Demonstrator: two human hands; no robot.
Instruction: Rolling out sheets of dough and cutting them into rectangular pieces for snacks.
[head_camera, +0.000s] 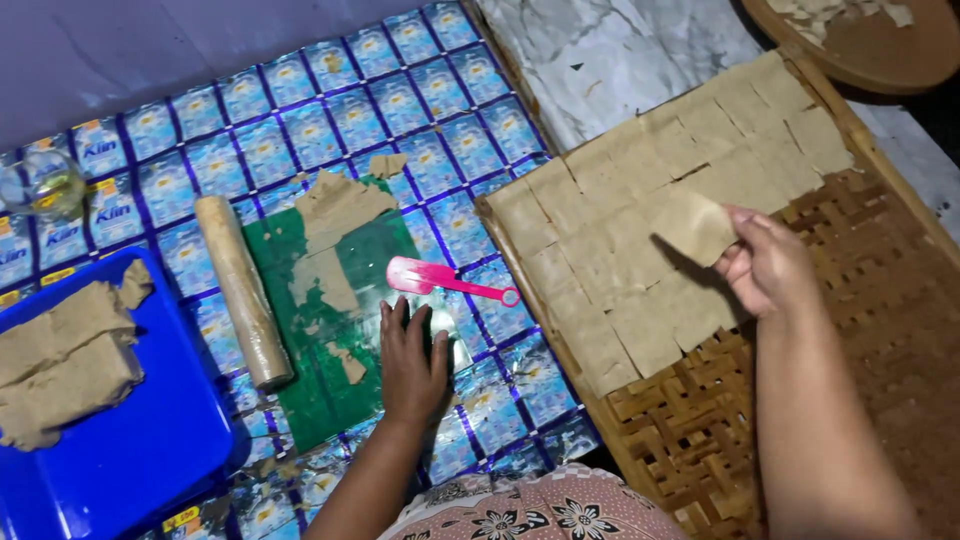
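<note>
right hand (768, 262) fingers pinch a tan dough square (694, 226) above the woven tray (880, 300), far right | left hand (412, 362) fingers spread flat on green board (330, 340) | pink cutter (450, 281), rolling pin (243, 290) beside | blue patterned mat (300, 130) covers floor

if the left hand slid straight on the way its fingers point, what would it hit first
Probably the pink cutter: the left hand lies flat on the green sheet, fingers pointing up-frame toward it. The cutter's blade end lies just ahead of the fingertips.
</note>
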